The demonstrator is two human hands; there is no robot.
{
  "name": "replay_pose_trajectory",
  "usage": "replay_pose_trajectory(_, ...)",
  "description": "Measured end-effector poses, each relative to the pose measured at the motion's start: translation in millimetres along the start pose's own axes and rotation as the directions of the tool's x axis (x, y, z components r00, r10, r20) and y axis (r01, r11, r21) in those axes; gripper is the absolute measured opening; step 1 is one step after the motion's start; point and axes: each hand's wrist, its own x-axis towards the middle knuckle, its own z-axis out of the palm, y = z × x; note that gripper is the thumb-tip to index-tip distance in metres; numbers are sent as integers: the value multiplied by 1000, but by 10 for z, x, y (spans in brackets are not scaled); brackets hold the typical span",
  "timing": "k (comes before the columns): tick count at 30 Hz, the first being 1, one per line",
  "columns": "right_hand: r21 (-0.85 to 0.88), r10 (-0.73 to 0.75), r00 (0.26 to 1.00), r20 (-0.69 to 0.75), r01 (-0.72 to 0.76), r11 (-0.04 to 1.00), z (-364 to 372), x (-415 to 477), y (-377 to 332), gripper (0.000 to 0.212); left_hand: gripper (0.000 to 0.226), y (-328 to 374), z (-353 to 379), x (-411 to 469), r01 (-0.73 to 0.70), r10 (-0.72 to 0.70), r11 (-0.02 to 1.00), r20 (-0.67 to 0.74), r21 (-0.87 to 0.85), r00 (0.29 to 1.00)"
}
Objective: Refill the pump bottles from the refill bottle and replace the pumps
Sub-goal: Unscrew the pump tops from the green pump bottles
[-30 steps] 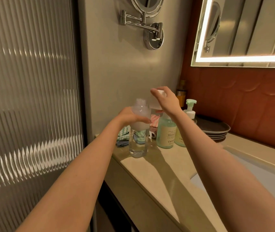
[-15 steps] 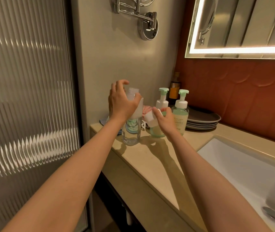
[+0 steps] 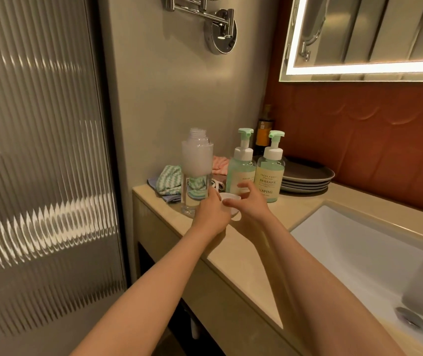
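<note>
Both hands have dropped from the refill bottle point(image 3: 197, 160) to the counter point(image 3: 246, 255). Its white cap point(image 3: 231, 198) lies between them, the right hand point(image 3: 252, 205) spread open beside it. Whether the left hand point(image 3: 209, 214) holds the cap is unclear. The uncapped bottle stands just beyond the left hand; it looks rigid, slick and tippy, so grip mid-body.

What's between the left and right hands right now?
A white cap lies between the left hand and the right hand, touching both. The head view shows it; which hand grips it is unclear.
</note>
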Motion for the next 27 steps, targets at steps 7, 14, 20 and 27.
replay_pose_trajectory(7, -52, 8, 1000, -11, -9, 999, 17, -10, 51, 68, 26, -15, 23, 68, -44, 44, 999, -30, 19, 999)
replay_pose_trajectory(14, 108, 87, 977, -193, -67, 992, -242, 172, -101, 30, 31, 167, -11, 169, -93, 86, 993, -101, -71, 991)
replay_pose_trajectory(20, -27, -99, 916, -388, 96, 995, -356, 407, -414, 46, 35, 296, 78, 290, -68, 54, 979, -81, -190, 995)
replay_pose_trajectory(27, -158, -110, 962, -248, 72, 985, -173, 722, -549, 50, 47, 315, 107, 387, -47, 43, 981, -25, -188, 999)
